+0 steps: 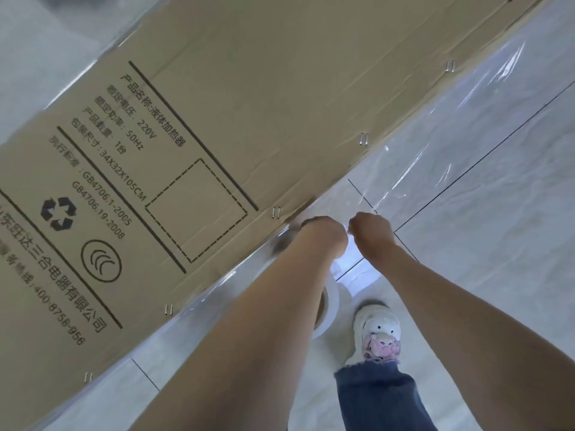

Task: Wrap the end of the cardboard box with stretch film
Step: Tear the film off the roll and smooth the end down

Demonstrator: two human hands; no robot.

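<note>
A long brown cardboard box point(236, 119) with black printed text and staples along its edge runs diagonally across the view. Clear stretch film point(435, 157) stretches along the box's right edge and shines over the floor. A white roll of stretch film point(329, 303) stands on the floor beneath my left forearm, partly hidden. My left hand point(323, 234) is closed at the box's edge, gripping film. My right hand point(371, 228) is fisted right beside it, pinching the same film sheet.
Glossy pale floor tiles point(497, 259) with dark grout lines lie to the right. My foot in a white shoe point(378, 334) and a jeans leg point(376, 399) stand close to the roll.
</note>
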